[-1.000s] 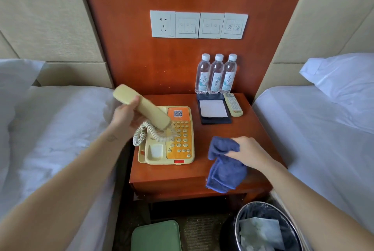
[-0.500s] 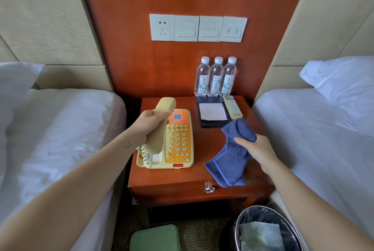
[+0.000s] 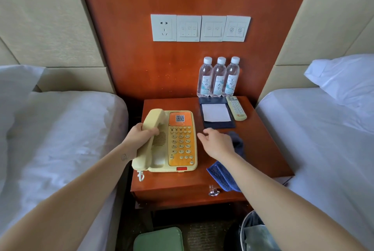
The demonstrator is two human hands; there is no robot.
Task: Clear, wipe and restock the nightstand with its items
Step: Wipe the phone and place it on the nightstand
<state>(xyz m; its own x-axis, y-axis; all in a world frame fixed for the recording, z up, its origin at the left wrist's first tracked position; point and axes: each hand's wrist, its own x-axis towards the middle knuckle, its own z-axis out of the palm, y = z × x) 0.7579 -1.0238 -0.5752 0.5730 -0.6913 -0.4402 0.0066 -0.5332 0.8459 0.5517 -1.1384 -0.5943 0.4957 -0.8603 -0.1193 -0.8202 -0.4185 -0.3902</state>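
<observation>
The wooden nightstand (image 3: 261, 149) is standing between two white-sheeted beds, against a red-brown wall panel. A cream and orange desk telephone (image 3: 178, 143) is sitting on the left half of its top. The left hand (image 3: 139, 139) is wrapping around the middle of the cream handset (image 3: 147, 139), which is lying along the telephone's left side in its cradle; the coiled cord (image 3: 140, 175) is hanging just past the front left corner of the base.

The right hand (image 3: 216, 143) is hovering palm down, fingers spread and loose, gripping nothing, just right of the keypad. A blue cloth (image 3: 224, 175) is lying on the nightstand top beneath this hand and forearm, its lower end reaching the front edge; whether the hand is touching the cloth cannot be told.

At the back right, three water bottles (image 3: 218, 78) are standing upright in a row against the wall panel, touching one another. Just in front of them, a dark notepad holder with white paper (image 3: 216, 113) is lying flat, and a cream remote control (image 3: 236, 109) is lying just beside it on the right.

A metal drawer pull (image 3: 213, 192) is showing on the nightstand front.
</observation>
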